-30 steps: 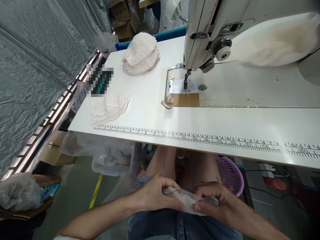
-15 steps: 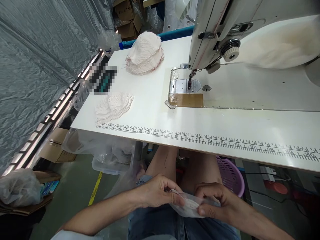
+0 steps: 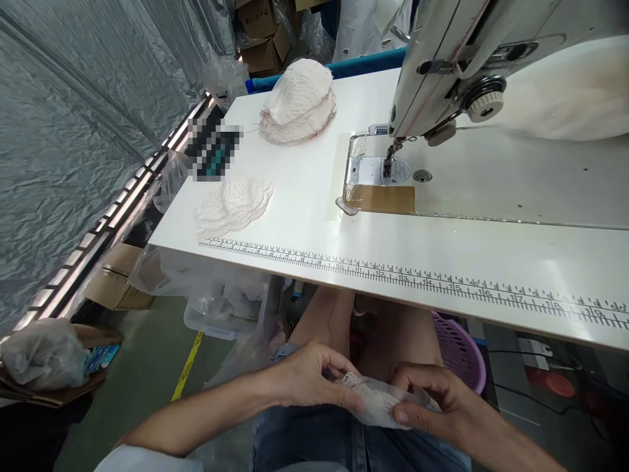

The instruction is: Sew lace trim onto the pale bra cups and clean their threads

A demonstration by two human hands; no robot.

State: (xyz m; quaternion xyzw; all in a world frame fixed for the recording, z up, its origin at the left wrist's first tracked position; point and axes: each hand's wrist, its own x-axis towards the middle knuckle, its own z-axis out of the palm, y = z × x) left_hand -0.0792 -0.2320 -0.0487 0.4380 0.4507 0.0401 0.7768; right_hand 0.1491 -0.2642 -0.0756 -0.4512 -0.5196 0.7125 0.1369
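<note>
Over my lap, below the table edge, my left hand (image 3: pixel 307 380) and my right hand (image 3: pixel 432 400) both pinch a small piece of white lace (image 3: pixel 376 396). The fingers of each hand are closed on it, left at its left end, right at its right end. On the white sewing table (image 3: pixel 304 229) lie a flat pile of lace pieces (image 3: pixel 233 204) near the front left and a taller stack of lace pieces (image 3: pixel 299 101) at the back. The sewing machine (image 3: pixel 472 59) stands at the right, its needle (image 3: pixel 390 160) over the metal plate.
A ruler scale (image 3: pixel 417 280) runs along the table's front edge. A purple basket (image 3: pixel 462 360) sits under the table by my right knee. Plastic bags and a clear bin (image 3: pixel 216 308) are under the left side. Cardboard boxes (image 3: pixel 265 39) stand behind the table.
My hands have kept hold of the lace piece and shifted it slightly between the fingers. The view has drifted left, so the table appears further right.
</note>
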